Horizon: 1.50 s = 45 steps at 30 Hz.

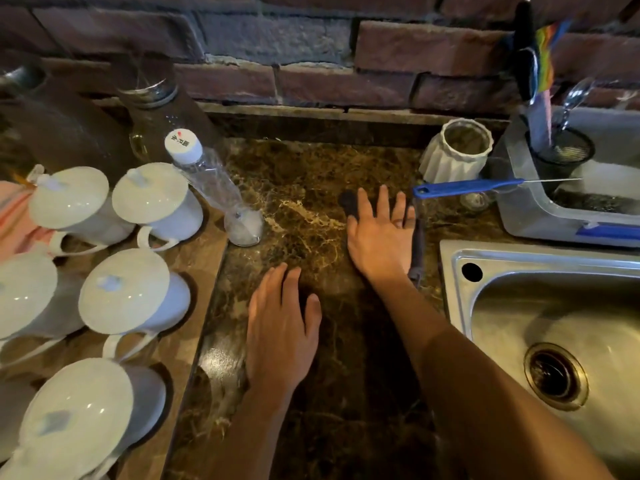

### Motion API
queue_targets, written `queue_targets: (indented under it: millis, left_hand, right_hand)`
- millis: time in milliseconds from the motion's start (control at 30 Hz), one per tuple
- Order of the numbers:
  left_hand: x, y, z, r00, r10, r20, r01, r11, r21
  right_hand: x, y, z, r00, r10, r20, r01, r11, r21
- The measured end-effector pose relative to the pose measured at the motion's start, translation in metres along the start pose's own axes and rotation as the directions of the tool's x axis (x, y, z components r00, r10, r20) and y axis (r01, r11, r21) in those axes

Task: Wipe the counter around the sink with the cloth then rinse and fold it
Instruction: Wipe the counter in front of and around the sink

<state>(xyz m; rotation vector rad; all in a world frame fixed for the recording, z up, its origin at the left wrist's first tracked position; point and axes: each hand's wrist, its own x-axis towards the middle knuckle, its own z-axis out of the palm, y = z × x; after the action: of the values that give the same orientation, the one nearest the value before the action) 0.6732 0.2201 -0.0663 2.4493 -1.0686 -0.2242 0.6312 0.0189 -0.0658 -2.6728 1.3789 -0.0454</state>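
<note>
A dark cloth (349, 202) lies flat on the brown marble counter (304, 181), just left of the steel sink (540, 306). My right hand (381, 233) presses down on it with fingers spread, covering most of it. Only a dark corner past my fingertips and a thin strip along the right of my palm show. My left hand (280, 327) rests flat on the bare counter nearer to me, fingers apart and holding nothing.
Several white lidded cups (156, 202) crowd a wooden tray on the left. A clear plastic bottle (214, 181) leans beside them. Behind the cloth stand a white ribbed jar (457, 150), a blue-handled brush (464, 187) and a grey utensil caddy (530, 209). A brick wall closes the back.
</note>
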Motion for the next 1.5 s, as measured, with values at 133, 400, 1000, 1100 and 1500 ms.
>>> queue_targets:
  millis: [133,400,1000,1100,1500]
  left_hand:
    - [-0.003,0.0,-0.002,0.998,-0.036,-0.059,0.029,0.992,-0.119]
    - [0.0,0.001,0.001,1.0,0.006,0.014,-0.006,1.0,0.002]
    - [0.003,0.001,-0.002,0.998,0.059,0.012,-0.059,0.997,-0.046]
    - [0.002,0.001,-0.001,0.997,0.08,0.012,-0.08,0.996,-0.038]
    - [0.0,0.005,-0.008,0.994,0.082,0.075,-0.086,0.995,0.045]
  right_hand:
    - [-0.034,-0.019,-0.001,0.846,-0.528,0.072,0.527,0.849,0.032]
    - [0.075,0.01,-0.008,0.865,-0.495,0.081,0.497,0.868,-0.013]
    - [0.05,0.051,-0.011,0.971,-0.222,0.088,0.225,0.974,-0.02]
    - [-0.006,0.031,-0.004,0.977,-0.207,0.058,0.208,0.978,-0.018]
    - [-0.381,0.074,-0.01,0.923,-0.202,0.327,0.245,0.965,-0.094]
